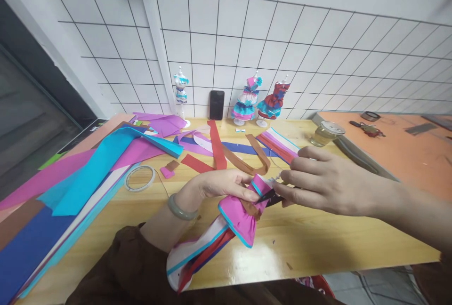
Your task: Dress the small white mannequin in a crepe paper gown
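A miniature dress form in a pink crepe-paper dress (237,213) lies tilted over the near edge of the table. Light-blue trim edges the pink top and skirt, and a brown band crosses the waist. Below hangs a long skirt part striped white, blue and red. My left hand (226,185) grips the dressed form around the waist, its thumb on top. In my right hand (318,185) is a slim black tool (272,198), its tip against the pink bodice. The fingers cover most of that tool, so its kind is unclear. The form's white neck end shows between both hands.
Crepe-paper strips (92,178) cover the table's left side. A roll of clear tape (139,178) lies beside them. Behind stand dressed mini forms (245,100) and a phone (216,105). A glass jar (326,133) and an orange mat (399,154) are to the right.
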`<state>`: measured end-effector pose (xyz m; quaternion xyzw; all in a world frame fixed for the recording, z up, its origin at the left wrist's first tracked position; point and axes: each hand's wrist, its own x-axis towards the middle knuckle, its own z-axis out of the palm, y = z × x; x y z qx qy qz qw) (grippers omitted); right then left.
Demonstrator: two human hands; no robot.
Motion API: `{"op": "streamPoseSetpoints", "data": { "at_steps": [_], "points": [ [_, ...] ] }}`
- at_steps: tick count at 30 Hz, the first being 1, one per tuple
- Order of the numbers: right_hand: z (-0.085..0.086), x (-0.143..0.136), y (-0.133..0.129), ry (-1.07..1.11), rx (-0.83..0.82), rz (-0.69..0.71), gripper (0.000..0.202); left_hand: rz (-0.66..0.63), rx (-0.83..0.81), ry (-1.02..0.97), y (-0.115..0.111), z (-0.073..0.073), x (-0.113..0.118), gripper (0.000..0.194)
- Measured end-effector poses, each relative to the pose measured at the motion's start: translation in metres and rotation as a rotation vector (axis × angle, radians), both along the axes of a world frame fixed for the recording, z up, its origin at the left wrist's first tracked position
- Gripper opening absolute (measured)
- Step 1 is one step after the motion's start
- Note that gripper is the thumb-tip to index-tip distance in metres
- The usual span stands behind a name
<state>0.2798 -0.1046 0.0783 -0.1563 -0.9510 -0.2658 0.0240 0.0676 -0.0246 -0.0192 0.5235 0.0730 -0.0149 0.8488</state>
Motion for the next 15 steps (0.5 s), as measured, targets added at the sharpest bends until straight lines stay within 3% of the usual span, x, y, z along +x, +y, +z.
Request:
{"op": "streamPoseSetpoints", "data": {
  "at_steps": [15],
  "points": [
    [0.0031, -0.0029, -0.0070, 0.038, -0.032, 0.014, 0.019, -0.055, 0.054, 0.033, -0.0014, 0.0034, -0.0011, 0.036]
  ]
}}
